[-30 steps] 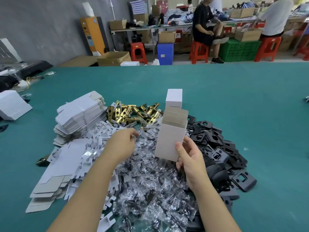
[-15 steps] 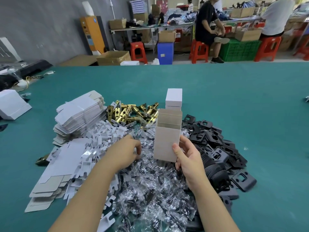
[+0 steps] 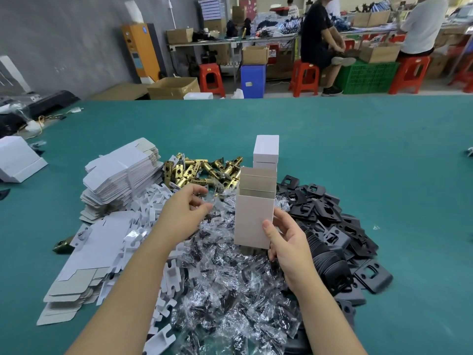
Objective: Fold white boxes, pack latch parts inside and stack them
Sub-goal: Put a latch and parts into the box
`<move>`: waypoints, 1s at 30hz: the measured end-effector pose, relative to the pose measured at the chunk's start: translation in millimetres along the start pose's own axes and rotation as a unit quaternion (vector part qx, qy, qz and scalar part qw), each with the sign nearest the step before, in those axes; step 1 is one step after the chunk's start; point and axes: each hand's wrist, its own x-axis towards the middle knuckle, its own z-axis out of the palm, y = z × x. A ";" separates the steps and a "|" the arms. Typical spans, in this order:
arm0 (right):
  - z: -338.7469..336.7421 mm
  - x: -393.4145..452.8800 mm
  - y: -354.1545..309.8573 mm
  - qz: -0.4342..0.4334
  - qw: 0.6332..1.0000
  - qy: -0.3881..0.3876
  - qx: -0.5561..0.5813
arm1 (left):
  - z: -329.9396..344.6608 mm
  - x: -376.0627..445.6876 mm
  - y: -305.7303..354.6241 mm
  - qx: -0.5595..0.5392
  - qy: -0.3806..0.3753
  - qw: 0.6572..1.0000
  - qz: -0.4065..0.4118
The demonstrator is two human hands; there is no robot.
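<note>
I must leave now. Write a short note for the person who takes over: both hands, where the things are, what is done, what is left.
Right hand holds an open box upright, top flaps up.
Left hand pinches a clear bag over the bag pile.
Flat boxes far left, brass latches behind, black plates right.
Done: closed boxes stand behind the open one.
Left: fill this box, close it, stack it, then repeat.
</note>
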 end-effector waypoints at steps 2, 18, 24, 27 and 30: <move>0.2 -0.9 -1.0 -0.005 1.000 -0.004 -0.006 | -3.6 -1.2 2.6 -0.039 0.006 0.999 -0.011; 2.3 -4.5 -4.5 -0.031 0.998 -0.045 0.034 | 8.2 -14.7 86.6 0.066 0.075 0.971 0.219; 2.0 -3.8 -3.6 -0.028 0.998 -0.045 0.037 | 20.5 -15.3 84.8 0.204 0.026 0.961 0.183; 2.1 -3.1 -2.9 -0.027 0.997 -0.048 0.045 | 22.7 -16.5 84.8 0.226 0.008 0.958 0.175; 1.9 -2.3 -2.1 -0.029 0.998 -0.045 0.025 | 23.0 -15.2 87.2 0.276 -0.019 0.944 0.179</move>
